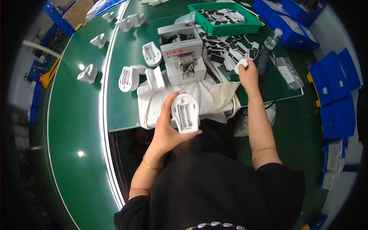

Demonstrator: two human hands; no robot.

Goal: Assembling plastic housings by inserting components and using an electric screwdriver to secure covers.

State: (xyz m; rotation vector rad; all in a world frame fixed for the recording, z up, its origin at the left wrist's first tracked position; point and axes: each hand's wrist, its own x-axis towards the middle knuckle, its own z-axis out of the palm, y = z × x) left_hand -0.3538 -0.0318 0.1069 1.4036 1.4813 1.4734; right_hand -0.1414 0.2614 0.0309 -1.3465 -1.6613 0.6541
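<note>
My left hand [165,130] grips a white plastic housing [186,114], thumb and fingers spread round its edges. The housing's open battery compartment faces up toward me. To the right, over a loose pile of small flat white and black covers [229,51], my right hand [249,76] pinches a white cover [240,65] between its fingertips. Beyond my left hand, more white housings [129,78] lie beside a grey bench machine [183,57] with an open top.
A green tray [230,28] full of similar covers stands at the back. On the right are a clear bottle [273,39], a dark cylindrical tool [263,62] and a plastic bag [288,73]. White cloth [153,111] covers the front edge. More housings [89,74] sit on the green belt at left.
</note>
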